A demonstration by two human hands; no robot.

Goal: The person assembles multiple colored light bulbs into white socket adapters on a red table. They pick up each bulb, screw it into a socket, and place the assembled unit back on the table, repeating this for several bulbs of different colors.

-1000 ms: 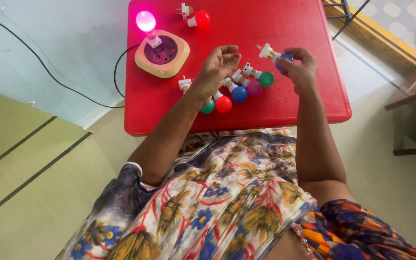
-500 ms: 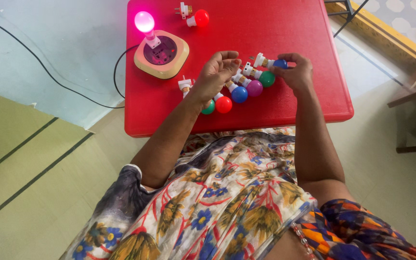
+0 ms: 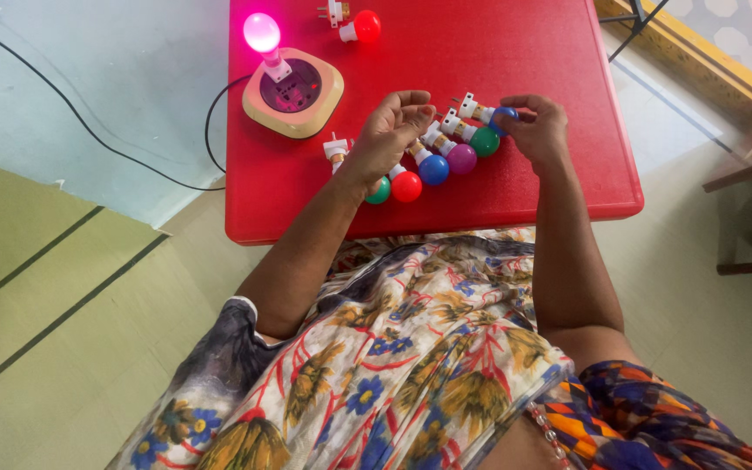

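**Right hand pinches blue bulb at end of bulb row**

Right hand (image 3: 540,132) is closed on a small blue bulb (image 3: 505,114), fingertips round the glossy round globe, its white plug base w/ metal prongs sticking out to the left of the grip. Just below-left of the grip lies a slanting row of like bulbs, touching or nearly so: green bulb (image 3: 484,140), purple bulb (image 3: 461,158), a second blue one (image 3: 433,169), red bulb (image 3: 406,186), and a dark green one (image 3: 379,191) partly hidden under the wrist. All smooth plastic balls on short white bases.

Left hand (image 3: 391,132) hovers over the row's lower end, fingers curled loosely, nothing gripped as far as can be seen; a loose white plug (image 3: 335,150) sits just beside its wrist.

Only holder in view: a rounded-square socket board (image 3: 293,92), tan rim, dark top, well left of the grip, w/ a lit pink bulb (image 3: 262,33) plugged in and a black cord running off the table edge. Far side: another red bulb (image 3: 360,27) and white plug (image 3: 334,11).

Red table (image 3: 515,52) is flat, hard, smooth. Bare room beyond the grip and to its right up to the edge; near edge is close below the row.
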